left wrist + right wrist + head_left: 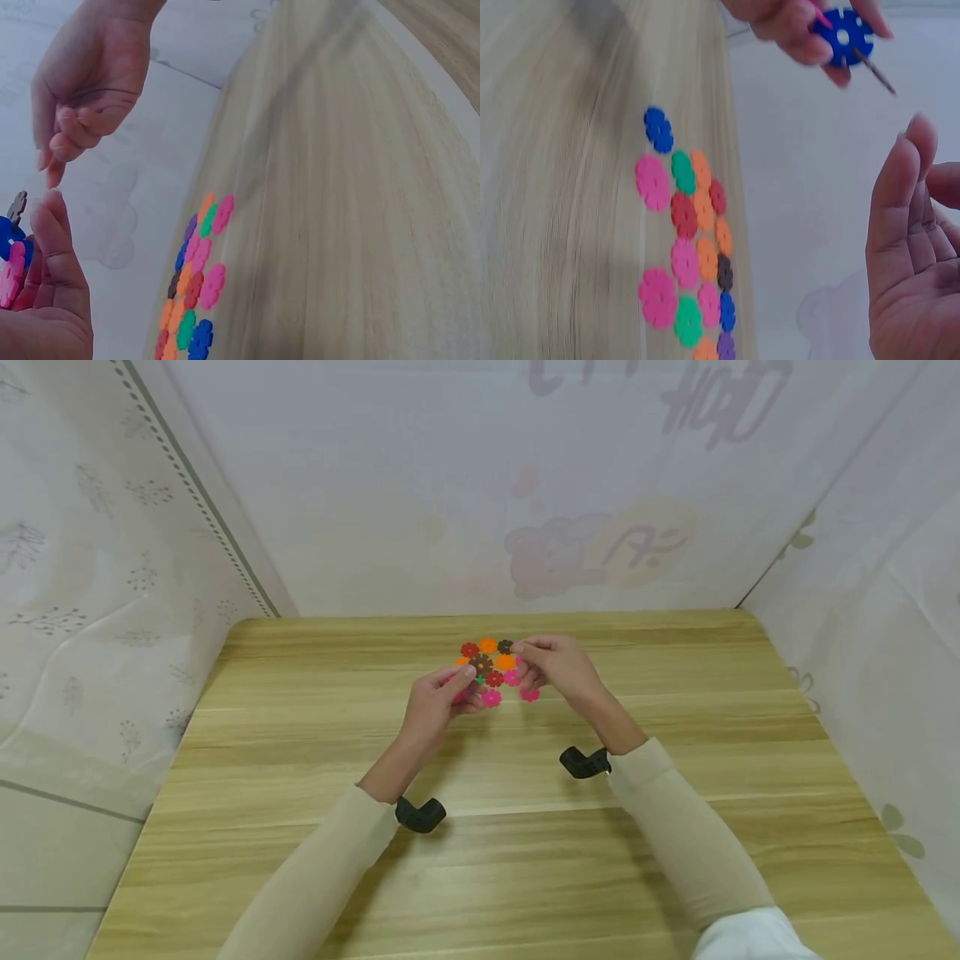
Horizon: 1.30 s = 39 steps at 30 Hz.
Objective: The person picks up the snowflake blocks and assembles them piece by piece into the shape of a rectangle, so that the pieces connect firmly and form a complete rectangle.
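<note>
a blue disc (856, 31) with notched edges, a pink disc (10, 276) and a brown disc (477, 662) sit together in the left hand (431, 700), raised above the table's far part; the brown one sticks out from the blue one's edge at an angle. that hand pinches the group with bent fingers. the right hand (566, 670) hovers just beside the brown disc, thumb and forefinger close together, its other fingers loosely bent, and nothing shows in its grasp. below and around them, loose discs (684, 215) in pink, red, orange, green, blue, purple and dark brown lie flat on the wood-grain table (487, 868). beige sleeves (322, 868) cover both forearms, with a black mount (422, 816) at each cuff. beyond the table hangs a pale printed sheet (375, 485).
</note>
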Motion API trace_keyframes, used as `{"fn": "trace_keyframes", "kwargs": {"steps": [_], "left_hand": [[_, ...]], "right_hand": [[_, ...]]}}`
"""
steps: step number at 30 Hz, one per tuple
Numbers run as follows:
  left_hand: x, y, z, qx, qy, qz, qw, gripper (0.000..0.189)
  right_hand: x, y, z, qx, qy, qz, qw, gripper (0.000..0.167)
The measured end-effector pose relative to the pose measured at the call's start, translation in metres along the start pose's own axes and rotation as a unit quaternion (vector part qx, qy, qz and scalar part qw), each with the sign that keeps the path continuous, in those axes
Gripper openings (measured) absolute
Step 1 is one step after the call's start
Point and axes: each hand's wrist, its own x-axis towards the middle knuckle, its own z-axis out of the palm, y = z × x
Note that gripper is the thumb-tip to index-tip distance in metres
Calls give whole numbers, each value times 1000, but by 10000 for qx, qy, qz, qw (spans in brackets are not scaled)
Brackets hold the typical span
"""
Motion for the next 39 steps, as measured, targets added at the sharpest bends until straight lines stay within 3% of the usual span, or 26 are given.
{"fn": "trace_keyframes", "kwargs": {"steps": [8,16,23,39], "left_hand": [[-1,-3,-5,-34,-37,-38,10000,36],[0,-6,-10,-61,89,-194,9998,34],[0,-9,-14,-119,77,-324,9994,41],[2,-10,-14,-256,-65,-303,9992,34]], "right_hand": [[10,18,-20,65,397,79,9992,29],[22,38,-34,-5,705,366,9968,40],[32,54,-41,-18,824,568,9950,35],[44,77,-48,-224,806,976,9917,25]]}}
